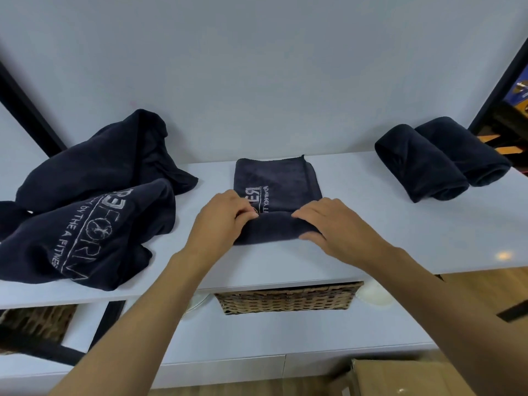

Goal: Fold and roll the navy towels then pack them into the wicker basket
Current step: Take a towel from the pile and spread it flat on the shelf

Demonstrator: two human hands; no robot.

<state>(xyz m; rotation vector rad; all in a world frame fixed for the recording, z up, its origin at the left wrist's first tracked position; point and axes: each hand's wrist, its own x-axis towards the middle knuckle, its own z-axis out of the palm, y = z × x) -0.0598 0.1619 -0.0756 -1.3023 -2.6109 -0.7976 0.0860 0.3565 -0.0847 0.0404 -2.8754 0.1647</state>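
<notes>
At frame centre, a folded navy towel (274, 178) lies on the pale counter (400, 224), its near end rolled. The left hand (225, 221) and right hand (337, 230) grip that roll with curled fingers. A heap of loose towels (94, 195) sits at left, two rolled towels (440, 161) touch at upper right, and a wicker basket (285, 300) shows below the counter's edge.

Printed in pale grey on the crumpled towel (94, 224), well left of the grip: large "FORM", with an emblem inside the O and two backward-looking letters before it. Beneath an underline, smaller "BY THE A FITNES", cut off by a fold. On the folded towel (274, 178), just beyond the grip: large "RE", seen mirrored. Small line beside it too blurred to read.
</notes>
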